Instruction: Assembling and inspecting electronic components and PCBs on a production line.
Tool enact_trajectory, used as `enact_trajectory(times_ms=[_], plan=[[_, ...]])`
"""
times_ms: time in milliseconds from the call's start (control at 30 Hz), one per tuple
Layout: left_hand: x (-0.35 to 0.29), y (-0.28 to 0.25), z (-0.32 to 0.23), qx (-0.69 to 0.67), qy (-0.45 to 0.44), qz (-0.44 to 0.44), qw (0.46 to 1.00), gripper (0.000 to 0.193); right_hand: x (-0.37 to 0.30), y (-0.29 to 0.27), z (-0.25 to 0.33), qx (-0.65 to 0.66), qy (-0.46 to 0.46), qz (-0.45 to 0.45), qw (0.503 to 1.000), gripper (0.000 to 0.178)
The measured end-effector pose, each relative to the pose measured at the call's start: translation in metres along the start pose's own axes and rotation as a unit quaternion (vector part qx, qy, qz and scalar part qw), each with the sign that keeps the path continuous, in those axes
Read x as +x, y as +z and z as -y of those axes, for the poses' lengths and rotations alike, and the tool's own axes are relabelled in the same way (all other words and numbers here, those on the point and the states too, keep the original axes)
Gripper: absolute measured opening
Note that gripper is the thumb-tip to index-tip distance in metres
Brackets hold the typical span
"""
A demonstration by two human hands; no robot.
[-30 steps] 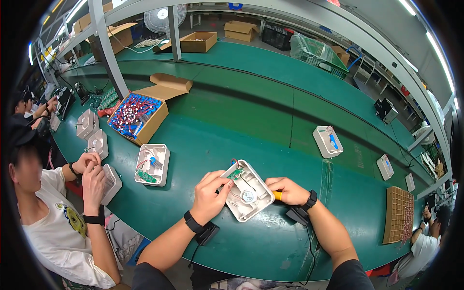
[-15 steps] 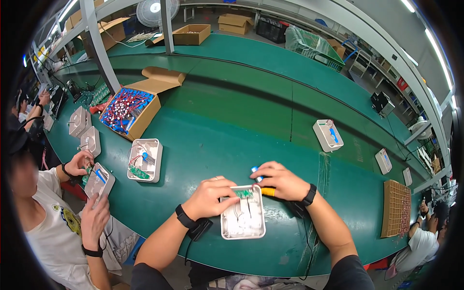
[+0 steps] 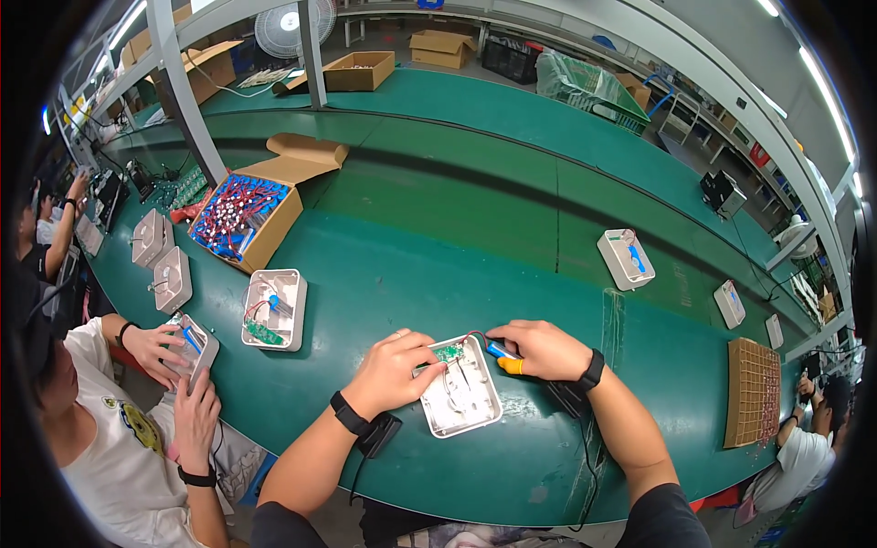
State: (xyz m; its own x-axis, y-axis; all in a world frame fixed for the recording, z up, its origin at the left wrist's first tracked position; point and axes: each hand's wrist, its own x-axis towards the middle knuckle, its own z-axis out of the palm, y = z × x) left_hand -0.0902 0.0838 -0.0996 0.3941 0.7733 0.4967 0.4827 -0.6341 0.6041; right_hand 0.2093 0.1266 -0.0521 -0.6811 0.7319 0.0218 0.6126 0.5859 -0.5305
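Note:
In front of me lies an open white plastic housing (image 3: 464,413), turned slightly, with thin wires inside. My left hand (image 3: 395,370) grips its upper left side, the thumb over a green circuit board (image 3: 450,352) at the far end. My right hand (image 3: 544,350) is closed on a blue cylindrical battery (image 3: 497,349) just right of the housing. A red wire (image 3: 475,334) arches between the board and the battery. A yellow cover (image 3: 512,365) sits on one fingertip of the right hand. The fingers' undersides are hidden.
An open carton (image 3: 274,224) of blue batteries stands at the back left. Another white housing (image 3: 274,310) sits left of me, and one (image 3: 627,258) lies on the belt. A co-worker's hands (image 3: 178,365) work at the left. A brown divided tray (image 3: 753,393) stands right.
The housing has tilted counterclockwise and shifted slightly away from me. The battery has swung to point down to the right, held lower in my right hand. The co-worker's hand now covers their housing.

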Motion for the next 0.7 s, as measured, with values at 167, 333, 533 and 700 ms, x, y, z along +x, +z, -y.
enact_trajectory(times_ms=[167, 333, 533, 700], plan=[[0.0, 0.0, -0.004, 0.011, 0.004, 0.008, 1.0, 0.011, -0.003, -0.014, 0.02, 0.326, 0.135, 0.045, 0.935, 0.035], [-0.002, 0.001, -0.007, 0.011, -0.004, 0.011, 1.0, 0.011, -0.007, 0.002, 0.053, 0.21, 0.065, 0.014, 0.975, 0.031], [-0.001, 0.001, -0.01, 0.008, -0.005, 0.014, 1.0, 0.012, -0.007, 0.024, 0.058, -0.009, -0.079, -0.136, 0.988, 0.028], [0.0, 0.002, -0.01, 0.007, -0.008, 0.017, 1.0, 0.013, -0.008, 0.029, 0.056, -0.031, -0.038, -0.129, 0.99, 0.026]])
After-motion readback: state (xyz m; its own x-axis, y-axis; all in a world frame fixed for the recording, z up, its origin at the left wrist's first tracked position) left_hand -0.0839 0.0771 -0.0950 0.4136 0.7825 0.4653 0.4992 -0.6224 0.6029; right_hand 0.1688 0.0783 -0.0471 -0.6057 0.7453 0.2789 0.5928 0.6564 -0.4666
